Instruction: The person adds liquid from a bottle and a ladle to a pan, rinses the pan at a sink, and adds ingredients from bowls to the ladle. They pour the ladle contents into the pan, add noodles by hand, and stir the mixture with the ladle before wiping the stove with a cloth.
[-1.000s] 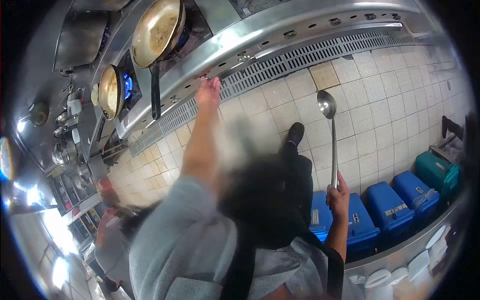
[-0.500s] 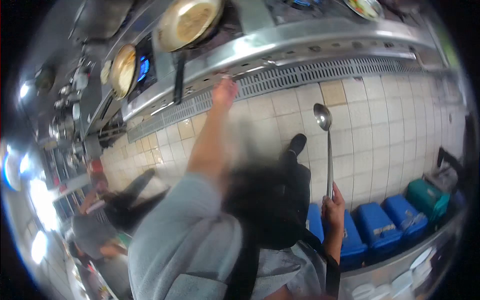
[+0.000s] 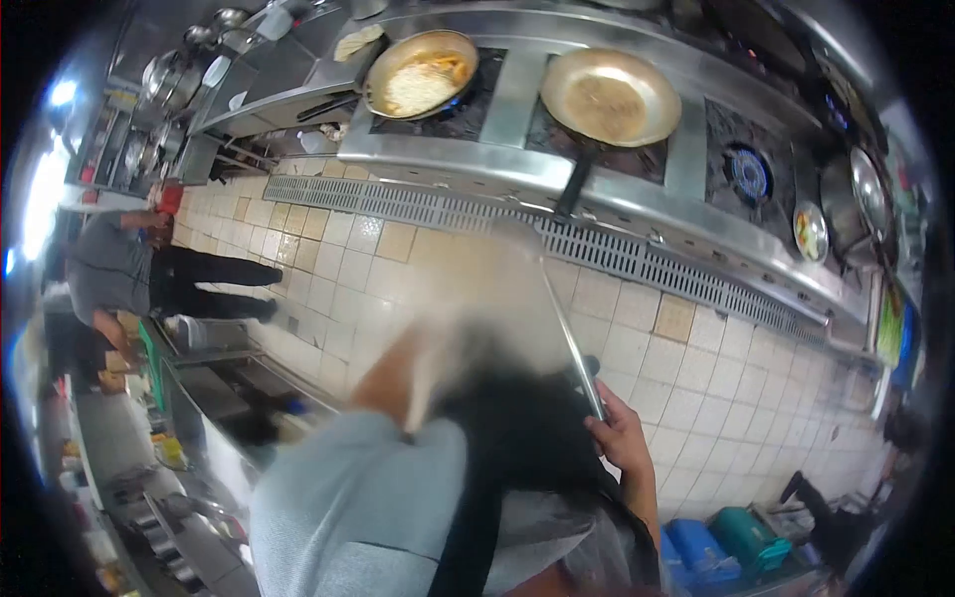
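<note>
My right hand (image 3: 619,433) is closed around the end of a long metal ladle (image 3: 571,338). Its handle slants up and left, and the bowl end blurs over the floor grate by the stove. My left forearm (image 3: 386,383) shows under a grey sleeve, but a pale smear hides the hand in front of my dark apron (image 3: 507,428). Ahead on the stove, a frying pan (image 3: 649,117) with a brownish bottom has its black handle pointing toward me. Left of it, another frying pan (image 3: 463,48) holds pale and orange food.
A lit burner (image 3: 748,171) shows blue flame to the right. Near it stands a metal bowl (image 3: 811,231) of cut vegetables. A floor grate (image 3: 398,209) runs along the stove. One person (image 3: 119,261) stands at left, another (image 3: 836,522) at lower right, near blue and green bins (image 3: 746,537).
The view has turned, bringing more of the stove into sight. My left hand has drawn back from the stove front toward my body. The ladle now tilts leftward toward the stove.
</note>
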`<state>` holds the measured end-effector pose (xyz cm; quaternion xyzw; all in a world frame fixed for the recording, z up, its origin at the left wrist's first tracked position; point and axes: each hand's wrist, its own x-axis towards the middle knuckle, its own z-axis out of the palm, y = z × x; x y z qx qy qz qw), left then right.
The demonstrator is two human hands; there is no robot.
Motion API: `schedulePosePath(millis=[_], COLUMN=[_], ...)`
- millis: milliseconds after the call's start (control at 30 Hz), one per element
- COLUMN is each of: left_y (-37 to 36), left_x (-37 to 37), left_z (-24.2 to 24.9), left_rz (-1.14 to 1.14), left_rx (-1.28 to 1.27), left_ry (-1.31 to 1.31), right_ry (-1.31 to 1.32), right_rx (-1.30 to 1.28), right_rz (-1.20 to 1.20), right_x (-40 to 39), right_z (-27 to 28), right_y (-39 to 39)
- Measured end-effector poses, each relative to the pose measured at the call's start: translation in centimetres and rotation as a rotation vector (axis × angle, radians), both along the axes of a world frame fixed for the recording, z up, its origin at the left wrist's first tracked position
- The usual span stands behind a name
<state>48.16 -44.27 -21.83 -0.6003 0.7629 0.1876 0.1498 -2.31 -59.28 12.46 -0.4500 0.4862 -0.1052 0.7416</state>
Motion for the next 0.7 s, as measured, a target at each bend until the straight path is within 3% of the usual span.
schedulePosePath(millis=[33, 100, 167, 200, 267, 300, 400, 433, 500, 600, 700], left_y=[3.1, 3.2, 8.3, 9.1, 10.4, 11.7, 12.9, 12.6, 11.0, 15.2, 14.9], left_x=[1.7, -0.6, 3.7, 4.3, 5.8, 6.5, 9.0, 9.3, 9.4, 12.5, 12.1], left_z=[-0.3, 8.6, 5.4, 5.9, 6.7, 6.1, 5.1, 6.3, 11.1, 3.8, 6.4], left_rz=[0.099, 1.137, 0.742, 0.750, 1.403, 1.412, 1.462, 1.463, 1.720, 1.556, 1.736], left_rx=[-0.005, 0.469, 0.388, 0.377, 0.380, 0.252, 0.178, 0.180, 0.253, 0.055, 0.192], left_ry=[0.061, 0.344, 0.322, 0.338, 0.664, 0.727, 0.783, 0.789, 0.860, 0.883, 0.919], right_ry=[-0.033, -0.104, -0.119, -0.143, -0.112, -0.086, 0.065, 0.154, 0.250, 0.210, 0.277], right_rx=[-0.037, -0.128, -0.208, -0.268, -0.332, -0.383, -0.554, -0.627, -0.696, -0.805, -0.751], right_rz=[0.035, 0.056, 0.061, 0.052, 0.074, 0.083, 0.207, 0.243, 0.275, 0.270, 0.210], right_x=[2.0, 5.0, 8.9, 11.3, 15.6, 17.8, 24.3, 26.6, 29.6, 32.0, 32.8], right_z=[2.0, 3.0, 5.4, 6.6, 8.5, 9.1, 9.8, 9.2, 8.0, 7.9, 8.0], right_y=[-0.9, -1.8, -3.5, -4.5, -6.7, -8.0, -11.6, -12.9, -14.2, -15.0, -14.4])
